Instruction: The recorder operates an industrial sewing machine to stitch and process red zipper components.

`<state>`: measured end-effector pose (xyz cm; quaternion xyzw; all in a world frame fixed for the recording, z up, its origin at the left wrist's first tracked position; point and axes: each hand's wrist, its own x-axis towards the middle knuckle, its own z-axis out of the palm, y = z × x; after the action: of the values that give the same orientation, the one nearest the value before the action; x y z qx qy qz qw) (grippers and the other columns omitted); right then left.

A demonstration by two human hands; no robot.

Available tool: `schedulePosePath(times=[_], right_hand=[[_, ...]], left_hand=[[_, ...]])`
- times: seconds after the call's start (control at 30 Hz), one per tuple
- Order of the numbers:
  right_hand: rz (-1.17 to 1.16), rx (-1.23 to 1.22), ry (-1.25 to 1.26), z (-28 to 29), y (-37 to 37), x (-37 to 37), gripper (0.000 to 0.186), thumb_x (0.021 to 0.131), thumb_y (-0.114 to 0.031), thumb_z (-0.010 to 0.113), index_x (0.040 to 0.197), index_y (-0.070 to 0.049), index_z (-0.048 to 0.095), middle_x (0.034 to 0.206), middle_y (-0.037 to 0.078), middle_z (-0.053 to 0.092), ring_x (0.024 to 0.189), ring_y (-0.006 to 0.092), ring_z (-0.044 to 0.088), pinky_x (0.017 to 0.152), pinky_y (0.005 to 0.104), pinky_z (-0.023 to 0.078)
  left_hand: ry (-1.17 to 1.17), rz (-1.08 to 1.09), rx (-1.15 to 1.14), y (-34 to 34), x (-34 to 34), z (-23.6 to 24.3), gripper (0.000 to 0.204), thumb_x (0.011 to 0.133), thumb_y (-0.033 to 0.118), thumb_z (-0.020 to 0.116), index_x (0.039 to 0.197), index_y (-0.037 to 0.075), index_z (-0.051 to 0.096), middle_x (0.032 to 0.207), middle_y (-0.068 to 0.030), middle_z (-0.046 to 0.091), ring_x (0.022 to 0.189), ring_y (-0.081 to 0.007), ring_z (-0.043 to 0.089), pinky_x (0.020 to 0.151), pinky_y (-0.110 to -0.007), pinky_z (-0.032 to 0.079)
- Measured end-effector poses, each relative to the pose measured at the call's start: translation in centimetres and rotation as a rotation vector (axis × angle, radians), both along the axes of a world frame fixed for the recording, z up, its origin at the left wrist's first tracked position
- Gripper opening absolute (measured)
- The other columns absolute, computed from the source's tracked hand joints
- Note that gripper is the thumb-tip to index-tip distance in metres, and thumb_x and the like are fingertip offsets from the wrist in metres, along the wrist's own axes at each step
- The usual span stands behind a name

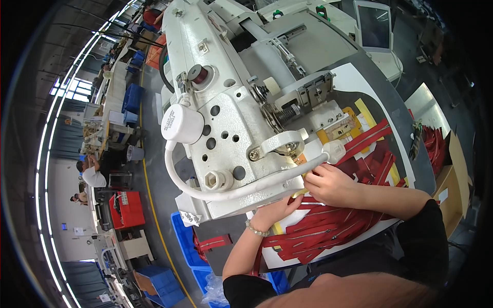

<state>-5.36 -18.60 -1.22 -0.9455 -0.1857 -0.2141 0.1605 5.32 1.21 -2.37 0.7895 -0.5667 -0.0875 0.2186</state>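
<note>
A large white industrial sewing machine [226,118] fills the middle of the view. Just below its head my left hand [277,211], with a beaded bracelet at the wrist, reaches in; the thumb shows, but the machine hides most of the fingers. Close beside it on the right, my right hand [331,187] has its fingers bent together near the needle area. What those fingers pinch is too small and covered to make out. Under and around both hands lies a pile of red zippers [328,231]. Another red zipper [367,138] stretches beside the yellow clamp plate [352,123].
A white cable [246,186] loops across the machine's front. Blue bins [187,241] stand below the table's left side. At right are a cardboard box [454,179] and more red zippers [434,146]. A screen [374,25] stands at the back. Other people work at far left.
</note>
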Motion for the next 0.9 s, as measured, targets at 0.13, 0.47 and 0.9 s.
schedulePosePath(times=[0.13,0.47,0.9], right_hand=[[0.006,-0.026,-0.029,0.4,0.2,0.0,0.025,0.069,-0.011,0.059,0.091,-0.001,0.063,0.091,0.005,0.053,0.085,0.0216,0.055,0.075,0.0306,0.047],[-0.008,-0.038,-0.036,0.1,0.3,0.0,0.023,0.07,-0.012,0.059,0.09,-0.001,0.062,0.091,0.006,0.053,0.085,0.0214,0.055,0.076,0.0313,0.047],[0.007,-0.08,-0.035,0.2,0.1,0.0,0.021,0.071,-0.013,0.058,0.087,0.0,0.061,0.089,0.007,0.052,0.083,0.0219,0.055,0.076,0.0314,0.047]], left_hand=[[0.03,0.025,-0.076,-0.1,-0.1,0.3,0.032,0.084,0.022,0.067,0.113,0.01,0.06,0.116,-0.0017,0.065,0.063,-0.0186,0.064,0.056,-0.029,0.05],[-0.15,0.0,-0.056,1.3,0.5,0.3,0.042,0.081,0.029,0.071,0.119,0.013,0.062,0.109,-0.003,0.068,0.073,-0.0187,0.067,0.061,-0.029,0.053],[-0.237,-0.011,-0.048,0.8,0.0,0.8,0.036,0.082,0.025,0.07,0.115,0.011,0.064,0.103,-0.0011,0.068,0.08,-0.0163,0.066,0.064,-0.028,0.053]])
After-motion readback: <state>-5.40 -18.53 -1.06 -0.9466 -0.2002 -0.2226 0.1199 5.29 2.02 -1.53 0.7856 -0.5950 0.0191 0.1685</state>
